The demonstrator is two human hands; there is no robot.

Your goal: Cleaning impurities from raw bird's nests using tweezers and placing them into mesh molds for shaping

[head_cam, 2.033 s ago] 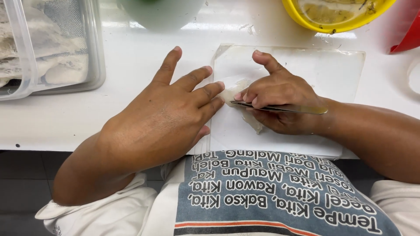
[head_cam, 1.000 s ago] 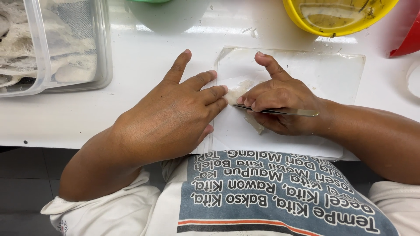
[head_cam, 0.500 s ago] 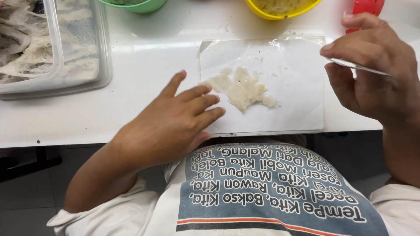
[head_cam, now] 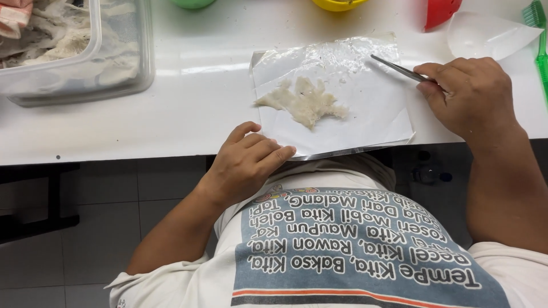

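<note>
From the head view, a clear square plastic sheet [head_cam: 365, 108] lies on the white counter [head_cam: 188, 120], its near edge jutting just past the counter's front edge. On the sheet, left of its middle, rests a ragged, pale, fibrous piece of white material [head_cam: 305, 101], apart from both hands.

The left hand [head_cam: 248, 162] rests at the sheet's near left corner, fingers loosely curled, fingertips touching the sheet's edge, its grip empty.

The right hand [head_cam: 471, 97] sits beyond the sheet's right edge; its grip is closed, thumb and fingers pinched on slim metal tweezers [head_cam: 399, 69], whose tips reach over the sheet's far right corner.

Left of the sheet lies a broad stretch of bare counter, then a clear plastic tub [head_cam: 85, 51] of similar white material. Beyond the sheet's far edge sit a green bowl [head_cam: 193, 3], a yellow bowl [head_cam: 338, 4] and a red container [head_cam: 438, 11]; right of that lie a clear cone-shaped piece [head_cam: 491, 35] and a green brush [head_cam: 539, 40].
</note>
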